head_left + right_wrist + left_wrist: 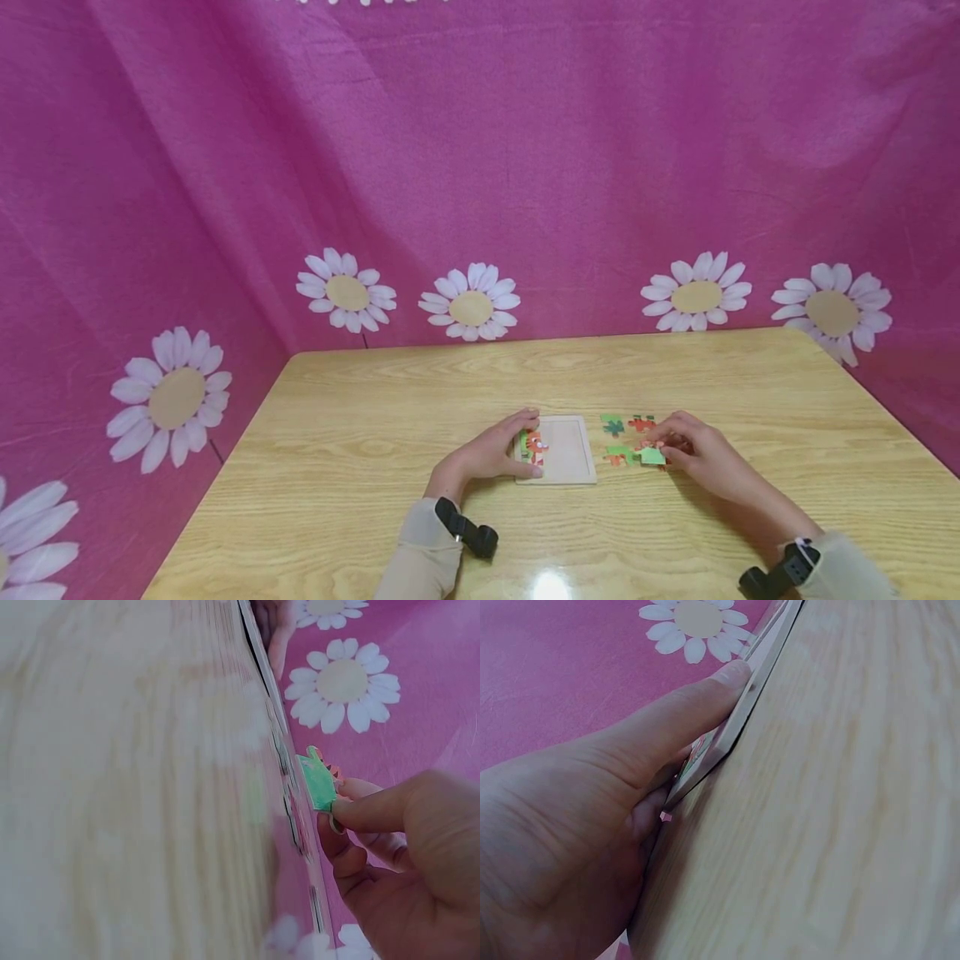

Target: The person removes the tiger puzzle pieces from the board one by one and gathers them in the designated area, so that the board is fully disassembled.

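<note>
Your left hand (pixel 487 450) gripped the wooden puzzle tray (pixel 568 454); your right hand (pixel 708 454) pinched a green jigsaw piece (pixel 319 787); a light edge hold likely suited it best.

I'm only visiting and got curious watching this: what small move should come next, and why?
Probably the right hand should carry the green piece leftward, over the wooden tray. It pinches that piece, which appears raised above the table; the left hand holds the tray's left side, and the puzzle pieces inside sit along that side, leaving most of the floor bare.
</note>
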The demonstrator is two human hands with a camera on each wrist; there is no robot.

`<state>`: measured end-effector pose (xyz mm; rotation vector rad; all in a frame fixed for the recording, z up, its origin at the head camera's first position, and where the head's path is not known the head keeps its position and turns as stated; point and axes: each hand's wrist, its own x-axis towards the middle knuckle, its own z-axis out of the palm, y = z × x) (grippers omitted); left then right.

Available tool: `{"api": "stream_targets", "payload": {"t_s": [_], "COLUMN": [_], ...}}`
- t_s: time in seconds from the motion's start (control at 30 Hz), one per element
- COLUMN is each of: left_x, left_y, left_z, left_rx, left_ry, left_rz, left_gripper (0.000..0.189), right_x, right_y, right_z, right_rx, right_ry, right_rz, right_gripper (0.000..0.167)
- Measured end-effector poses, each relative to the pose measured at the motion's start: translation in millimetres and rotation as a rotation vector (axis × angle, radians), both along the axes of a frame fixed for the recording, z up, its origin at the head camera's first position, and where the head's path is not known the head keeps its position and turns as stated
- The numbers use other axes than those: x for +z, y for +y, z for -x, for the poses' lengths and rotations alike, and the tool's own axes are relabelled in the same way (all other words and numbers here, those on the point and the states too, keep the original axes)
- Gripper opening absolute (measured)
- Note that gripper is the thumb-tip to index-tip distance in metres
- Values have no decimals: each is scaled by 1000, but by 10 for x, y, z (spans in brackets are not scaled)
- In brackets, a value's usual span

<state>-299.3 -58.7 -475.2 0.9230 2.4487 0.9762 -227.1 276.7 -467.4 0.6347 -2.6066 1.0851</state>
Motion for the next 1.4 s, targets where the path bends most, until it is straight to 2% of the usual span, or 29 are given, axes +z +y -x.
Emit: {"api": "stream_targets", "payload": {"t_s": [0.37,0.77,1.0,1.4], "left_x": [7,18,17,19], "left_y": [-3,-8,-8,-2], "left_z": [5,-7,-16,-16], "left_rx": [9,21,24,18], "left_ry": [-17,-32,-40,-32], "left_rz": [5,0,-3,-7], "left_gripper": [79,78,78,78], "right_x": [-8,1,-21,-49], "right_y": [168,341,418,471], "right_z": [-20,-43,-65,-56], "right_rx": [-62,-105,-117,-142], "right_ry": [49,-6,7,-48], "right_rz": [-46,-71,-54,-64], "right_gripper": [27,27,26,25]}}
